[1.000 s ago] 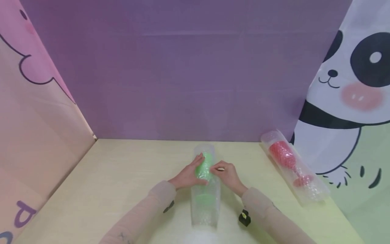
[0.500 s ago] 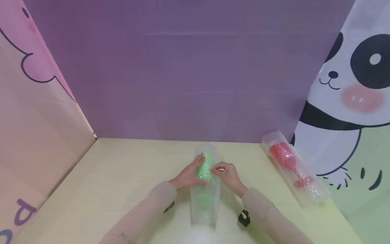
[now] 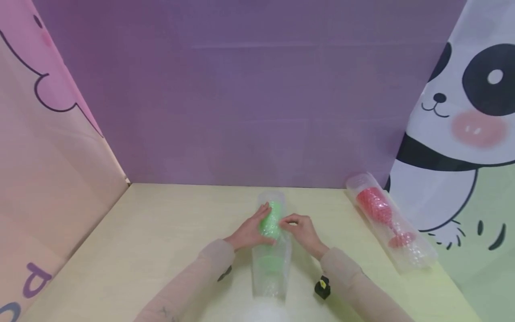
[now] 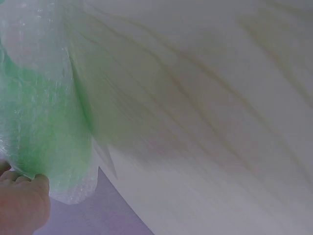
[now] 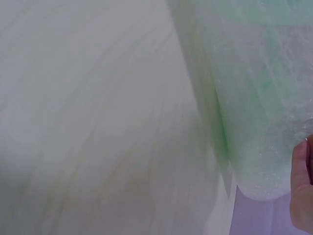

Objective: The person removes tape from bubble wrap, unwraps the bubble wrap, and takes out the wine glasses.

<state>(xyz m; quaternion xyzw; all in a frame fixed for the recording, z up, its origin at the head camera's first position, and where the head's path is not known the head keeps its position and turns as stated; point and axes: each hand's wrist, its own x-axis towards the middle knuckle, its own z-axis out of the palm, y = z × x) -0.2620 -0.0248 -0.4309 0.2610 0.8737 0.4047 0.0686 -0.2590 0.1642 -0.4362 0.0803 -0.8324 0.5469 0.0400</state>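
A green goblet-shaped object [image 3: 271, 223] lies inside a clear bubble-wrap roll [image 3: 270, 284] at the middle of the table, its wide part toward the back. My left hand [image 3: 251, 230] rests spread over the roll's left side, thumb across it and fingers straight. From the right, my right hand [image 3: 301, 230] pinches at the roll's right side with thumb and forefinger. The left wrist view has the green wrapped part [image 4: 44, 122] beside my left hand [image 4: 24, 203]. In the right wrist view my right hand [image 5: 302, 196] touches the wrap [image 5: 264, 161] at the frame's edge.
A red goblet-shaped object [image 3: 374, 203] in another bubble-wrap roll [image 3: 416, 257] lies slanted at the table's right edge. Purple cloth [image 3: 249, 98] stands behind the table, and printed panels [image 3: 442, 188] flank it. A small black item [image 3: 322, 287] is by the right sleeve.
Both hands stay in nearly the same places on the green object's roll. The whole view has shifted very slightly.
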